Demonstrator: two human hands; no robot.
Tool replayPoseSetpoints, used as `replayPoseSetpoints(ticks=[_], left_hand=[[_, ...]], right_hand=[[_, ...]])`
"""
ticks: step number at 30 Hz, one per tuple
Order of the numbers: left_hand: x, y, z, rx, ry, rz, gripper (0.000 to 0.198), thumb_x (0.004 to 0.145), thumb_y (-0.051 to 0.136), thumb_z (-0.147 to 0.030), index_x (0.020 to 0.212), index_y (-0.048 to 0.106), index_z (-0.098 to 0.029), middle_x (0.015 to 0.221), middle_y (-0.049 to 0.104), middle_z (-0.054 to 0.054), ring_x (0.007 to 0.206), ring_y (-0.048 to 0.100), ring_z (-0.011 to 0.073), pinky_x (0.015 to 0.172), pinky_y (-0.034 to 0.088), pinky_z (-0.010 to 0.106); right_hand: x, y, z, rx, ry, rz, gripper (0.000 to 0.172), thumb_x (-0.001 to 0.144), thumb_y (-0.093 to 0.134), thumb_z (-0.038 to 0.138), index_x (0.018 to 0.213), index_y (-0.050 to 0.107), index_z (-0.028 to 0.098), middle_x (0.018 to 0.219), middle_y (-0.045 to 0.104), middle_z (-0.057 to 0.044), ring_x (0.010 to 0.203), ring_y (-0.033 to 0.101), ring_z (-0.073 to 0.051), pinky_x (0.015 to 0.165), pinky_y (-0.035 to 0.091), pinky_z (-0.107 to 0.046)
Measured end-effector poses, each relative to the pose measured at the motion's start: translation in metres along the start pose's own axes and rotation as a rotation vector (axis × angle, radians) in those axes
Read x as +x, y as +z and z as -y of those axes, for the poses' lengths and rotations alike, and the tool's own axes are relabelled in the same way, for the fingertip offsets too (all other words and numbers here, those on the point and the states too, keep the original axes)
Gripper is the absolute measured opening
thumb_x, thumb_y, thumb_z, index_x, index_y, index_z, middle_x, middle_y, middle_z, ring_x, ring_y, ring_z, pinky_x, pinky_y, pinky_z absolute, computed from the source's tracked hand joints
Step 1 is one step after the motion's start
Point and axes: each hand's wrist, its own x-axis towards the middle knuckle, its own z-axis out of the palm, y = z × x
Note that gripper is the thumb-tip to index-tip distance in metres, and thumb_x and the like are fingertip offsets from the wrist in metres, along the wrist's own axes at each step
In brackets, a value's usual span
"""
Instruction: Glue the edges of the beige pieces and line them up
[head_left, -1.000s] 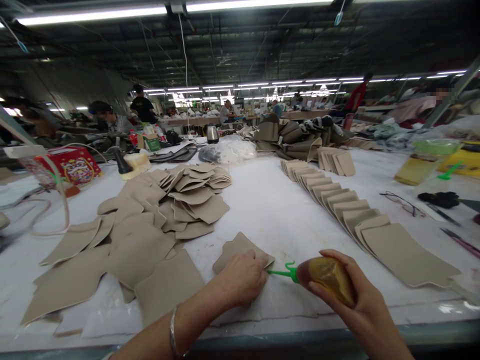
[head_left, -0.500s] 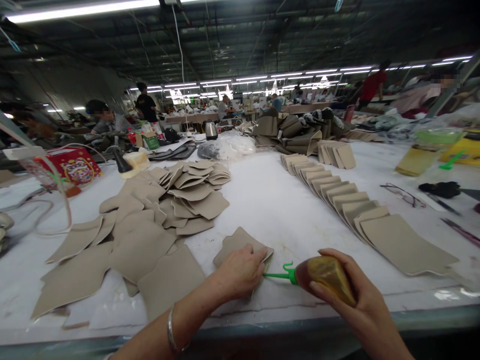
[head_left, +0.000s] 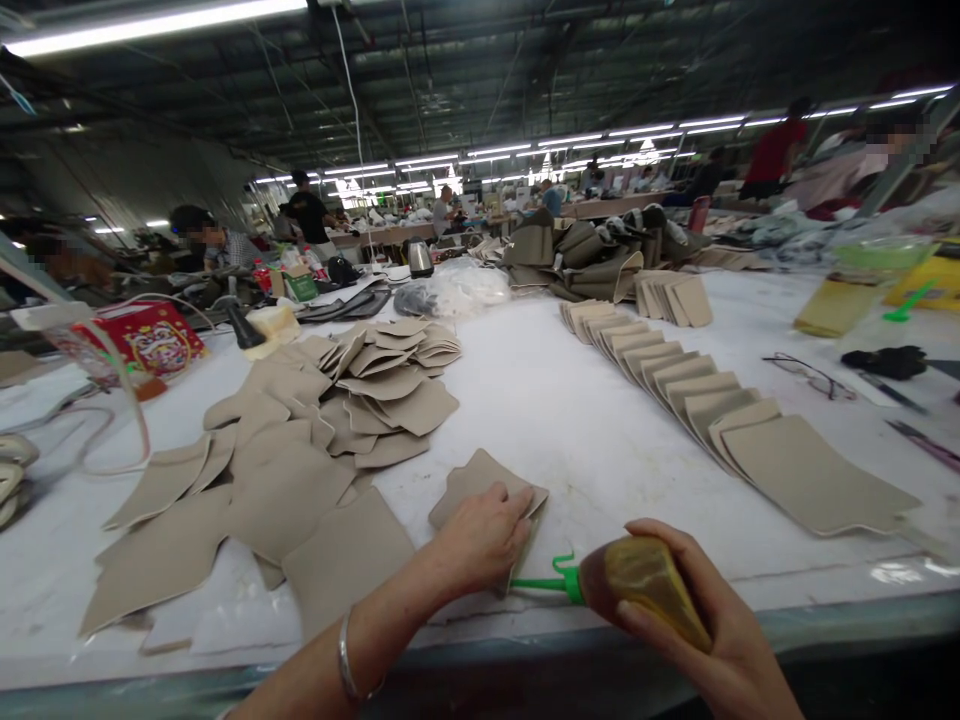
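My left hand (head_left: 480, 538) holds a small beige sheet piece (head_left: 474, 478), perhaps leather, close to the table's front edge; its index finger presses on the piece's right corner, and the thumb is hidden. In my right hand (head_left: 724, 625) lies a squeeze bottle (head_left: 651, 588) of amber liquid, fingers wrapped round it. The bottle is tilted sideways, its green nozzle (head_left: 536, 584) pointing left, with the tip at the lower edge of the piece under my left hand. Whether liquid comes out cannot be seen.
Loose beige pieces (head_left: 292, 490) are heaped on the left. A fanned row of similar pieces (head_left: 701, 390) runs along the right. Beyond it lie glasses (head_left: 810, 378), scissors (head_left: 926, 440) and a container of amber liquid (head_left: 840, 300). People work in the background.
The bottle and my right hand have moved slightly left and down, taking the nozzle tip lower along the piece. My left hand stays on the piece. The view has shifted a little.
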Motion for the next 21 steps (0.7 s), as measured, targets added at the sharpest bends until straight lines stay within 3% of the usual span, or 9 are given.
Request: replayPoseSetpoints(ticks=[3,7,13,18,21], left_hand=[[0.0,0.0,0.0,-0.009,0.005,-0.005,0.039,0.097,0.028,-0.033,0.131,0.046,-0.024,0.097,0.058,0.006,0.086,0.06,0.0232,0.075,0.046,0.032],[-0.001,-0.001,0.0,-0.017,-0.001,-0.002,0.038,0.097,0.029,-0.034,0.131,0.045,-0.024,0.098,0.057,0.005,0.087,0.06,0.0226,0.075,0.045,0.031],[-0.002,-0.002,-0.002,-0.024,-0.016,0.017,0.038,0.098,0.029,-0.034,0.131,0.045,-0.025,0.099,0.057,0.005,0.088,0.06,0.0222,0.077,0.045,0.031],[-0.001,-0.002,-0.001,-0.029,-0.021,0.026,0.039,0.098,0.03,-0.035,0.133,0.044,-0.025,0.101,0.057,0.005,0.089,0.06,0.0221,0.079,0.045,0.031],[-0.001,-0.002,-0.001,-0.028,-0.013,0.024,0.041,0.098,0.029,-0.035,0.136,0.042,-0.025,0.102,0.057,0.006,0.089,0.06,0.0224,0.078,0.046,0.032]], right_hand=[[-0.003,0.001,0.002,0.015,0.054,-0.061,0.048,0.083,0.067,0.049,0.121,0.051,0.025,0.111,0.061,-0.004,0.095,0.062,-0.025,0.084,0.048,-0.03],[-0.007,0.006,0.007,0.112,0.115,-0.045,0.05,0.082,0.066,0.051,0.122,0.05,0.025,0.114,0.06,-0.005,0.1,0.061,-0.027,0.083,0.048,-0.03],[-0.002,0.006,0.006,0.031,0.058,-0.124,0.045,0.082,0.067,0.048,0.119,0.052,0.026,0.113,0.059,-0.003,0.098,0.06,-0.024,0.085,0.046,-0.03],[-0.004,0.004,-0.004,0.051,-0.01,0.02,0.048,0.084,0.067,0.044,0.124,0.048,0.026,0.113,0.061,-0.004,0.096,0.063,-0.024,0.079,0.051,-0.026],[-0.002,0.003,-0.004,0.032,-0.011,-0.01,0.046,0.084,0.067,0.043,0.123,0.05,0.026,0.113,0.061,-0.004,0.097,0.063,-0.025,0.081,0.051,-0.028]])
